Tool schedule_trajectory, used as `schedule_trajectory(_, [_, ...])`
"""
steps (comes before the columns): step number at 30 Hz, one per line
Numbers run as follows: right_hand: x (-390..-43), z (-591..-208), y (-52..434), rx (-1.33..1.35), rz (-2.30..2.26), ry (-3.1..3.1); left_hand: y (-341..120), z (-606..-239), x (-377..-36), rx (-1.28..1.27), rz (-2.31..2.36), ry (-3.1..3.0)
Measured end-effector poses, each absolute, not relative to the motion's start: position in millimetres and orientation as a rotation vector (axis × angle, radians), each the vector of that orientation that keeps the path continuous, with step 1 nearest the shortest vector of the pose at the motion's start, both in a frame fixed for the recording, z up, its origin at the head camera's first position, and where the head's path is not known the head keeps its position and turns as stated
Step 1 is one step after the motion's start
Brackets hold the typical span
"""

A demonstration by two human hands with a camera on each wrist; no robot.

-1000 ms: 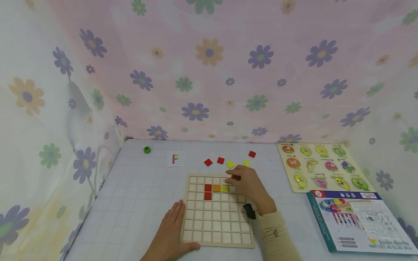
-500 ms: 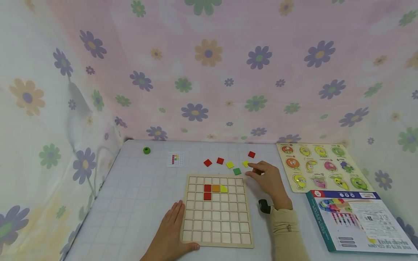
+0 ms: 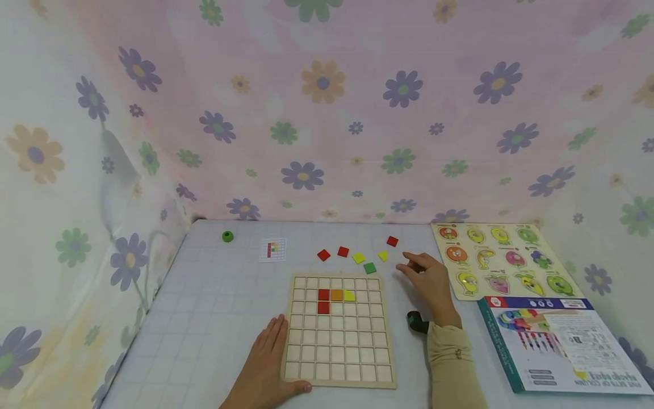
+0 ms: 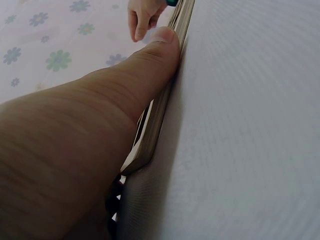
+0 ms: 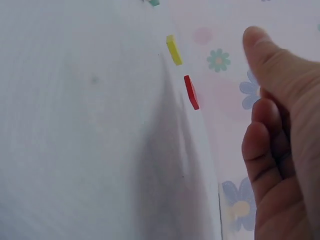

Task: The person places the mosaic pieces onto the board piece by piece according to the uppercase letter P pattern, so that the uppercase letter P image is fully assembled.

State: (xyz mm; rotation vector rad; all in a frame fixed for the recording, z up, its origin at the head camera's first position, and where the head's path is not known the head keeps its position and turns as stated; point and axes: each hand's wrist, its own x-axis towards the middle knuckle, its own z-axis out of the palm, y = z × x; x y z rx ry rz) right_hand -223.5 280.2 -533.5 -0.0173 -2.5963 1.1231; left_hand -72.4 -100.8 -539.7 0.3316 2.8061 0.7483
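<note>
A wooden grid board lies on the table and holds two red tiles, an orange tile and a yellow tile. My left hand lies flat against its left edge; in the left wrist view the thumb presses along the board's rim. My right hand hovers right of the board's far corner, fingers loosely curled, holding nothing. Loose tiles lie beyond the board: red, red, yellow, green, yellow, red.
A small pattern card and a green ring lie at the back left. A fruit peg puzzle and a printed box fill the right side. Floral cloth walls close in the table on three sides.
My right hand has left the board's upper right cells and moved right, off the board. The green tile it covered now shows. My left hand has not moved.
</note>
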Motion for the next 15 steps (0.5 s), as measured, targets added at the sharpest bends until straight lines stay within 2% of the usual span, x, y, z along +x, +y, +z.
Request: schedule_trajectory(15, [-229.1,-550.9,284.9,-0.128,1.167,-2.622,-99.4,-537.3,-72.9,0.315,0.754,2.801])
